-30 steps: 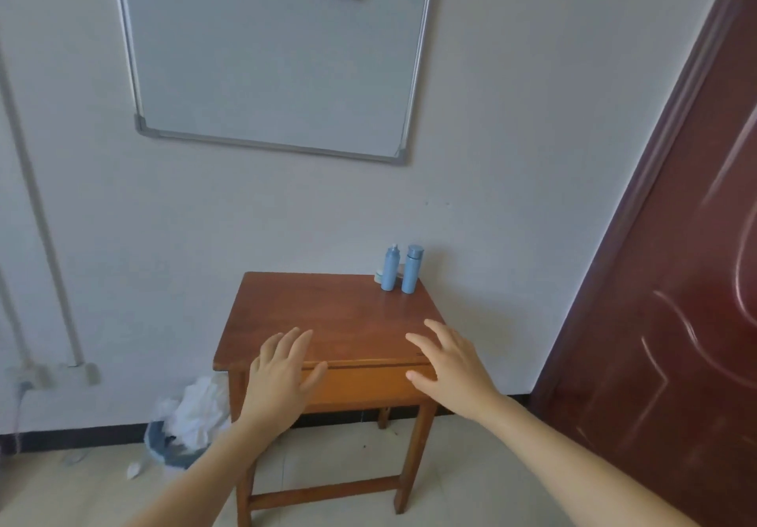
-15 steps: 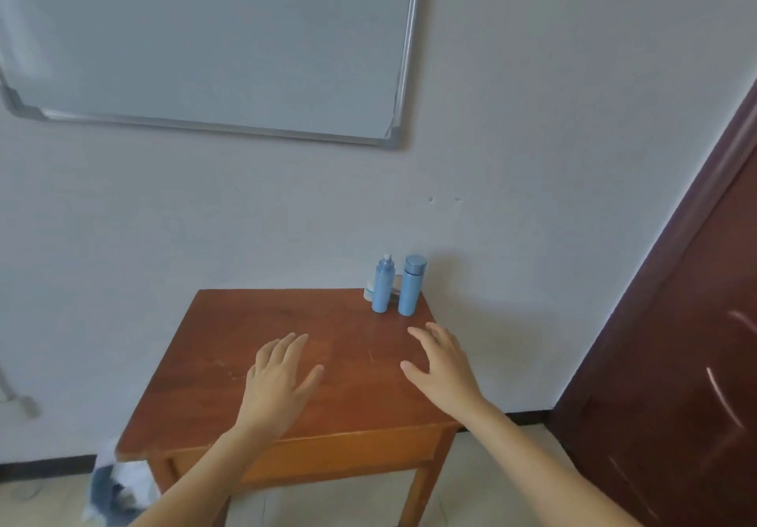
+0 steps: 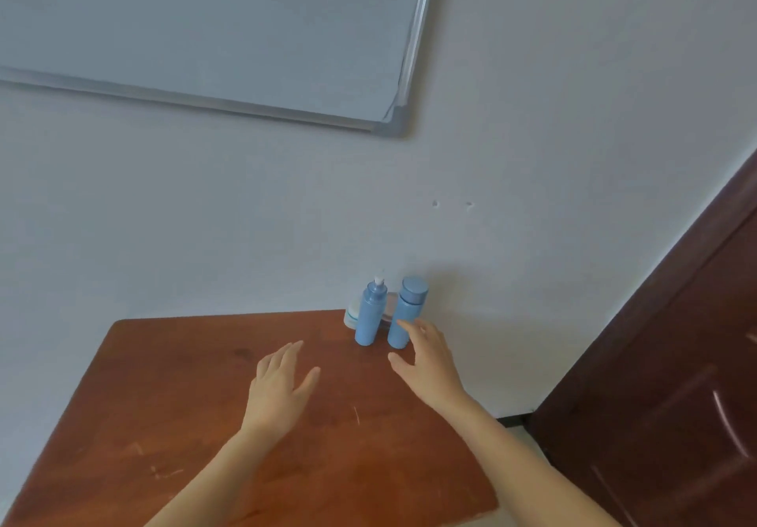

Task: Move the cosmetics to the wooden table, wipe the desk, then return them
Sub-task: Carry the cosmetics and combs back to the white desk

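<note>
Reddish-brown wood, smooth and faintly scratched, makes the surface (image 3: 164,424) across the lower frame. At its upper right corner, by the white wall (image 3: 532,117), stand two pale blue cylinders, a spray bottle (image 3: 368,324) and a capped bottle (image 3: 405,309), with a low white jar (image 3: 350,316) behind. The right hand (image 3: 430,362), spread and empty, is at the capped bottle, contact unclear. The left hand (image 3: 278,391), also spread, hovers at centre. A metal-framed whiteboard (image 3: 205,27) hangs upper left, and a dark door (image 3: 676,362) stands at right.

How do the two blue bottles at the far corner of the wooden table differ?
The left bottle ends in a narrow neck with a small white nozzle; the right bottle has a wide blue cap. The right hand is nearest the right bottle, not the left bottle. Both are light blue and upright.
</note>
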Demonstrator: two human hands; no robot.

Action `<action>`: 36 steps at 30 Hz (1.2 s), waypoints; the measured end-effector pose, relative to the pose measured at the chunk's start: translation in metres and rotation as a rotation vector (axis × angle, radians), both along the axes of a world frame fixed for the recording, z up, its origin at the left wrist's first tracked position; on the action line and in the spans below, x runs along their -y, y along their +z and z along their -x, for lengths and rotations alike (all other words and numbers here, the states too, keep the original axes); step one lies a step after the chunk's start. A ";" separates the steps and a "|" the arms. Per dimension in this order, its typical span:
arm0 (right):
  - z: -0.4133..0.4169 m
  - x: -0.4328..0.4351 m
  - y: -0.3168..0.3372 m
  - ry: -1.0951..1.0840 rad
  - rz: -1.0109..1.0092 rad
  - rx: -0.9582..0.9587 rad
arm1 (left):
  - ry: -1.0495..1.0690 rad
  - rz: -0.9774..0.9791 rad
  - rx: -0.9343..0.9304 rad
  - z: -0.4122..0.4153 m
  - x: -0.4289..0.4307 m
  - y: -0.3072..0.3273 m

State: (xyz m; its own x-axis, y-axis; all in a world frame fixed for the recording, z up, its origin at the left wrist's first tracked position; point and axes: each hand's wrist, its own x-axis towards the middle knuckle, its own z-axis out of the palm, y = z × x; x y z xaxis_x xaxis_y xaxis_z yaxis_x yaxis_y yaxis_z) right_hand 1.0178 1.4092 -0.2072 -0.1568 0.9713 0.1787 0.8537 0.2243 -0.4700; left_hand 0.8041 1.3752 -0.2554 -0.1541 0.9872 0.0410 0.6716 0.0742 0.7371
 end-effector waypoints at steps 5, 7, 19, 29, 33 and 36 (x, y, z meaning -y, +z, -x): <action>-0.005 -0.030 -0.023 -0.093 0.074 -0.047 | -0.058 0.032 0.079 0.000 -0.042 -0.013; -0.009 -0.032 -0.039 -0.117 0.131 -0.089 | -0.046 0.064 0.101 0.001 -0.053 -0.020; -0.042 -0.100 -0.044 -0.132 -0.011 -0.457 | -0.007 0.048 0.215 -0.066 -0.111 -0.019; -0.041 -0.152 -0.068 0.086 -0.073 -0.594 | 0.094 0.033 0.286 -0.096 -0.156 -0.020; -0.040 -0.160 -0.080 0.091 -0.081 -0.626 | 0.101 0.018 0.283 -0.102 -0.166 -0.023; -0.040 -0.163 -0.089 0.052 -0.088 -0.651 | 0.137 0.015 0.318 -0.107 -0.171 -0.024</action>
State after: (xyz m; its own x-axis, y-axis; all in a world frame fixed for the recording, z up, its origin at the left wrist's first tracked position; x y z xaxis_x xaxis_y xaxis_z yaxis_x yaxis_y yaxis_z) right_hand 1.0575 1.5717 -0.2963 -0.0360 0.9430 0.3310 0.3879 0.3184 -0.8650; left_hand 0.9108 1.5459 -0.2793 -0.2881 0.9566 -0.0444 0.3916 0.1599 0.9061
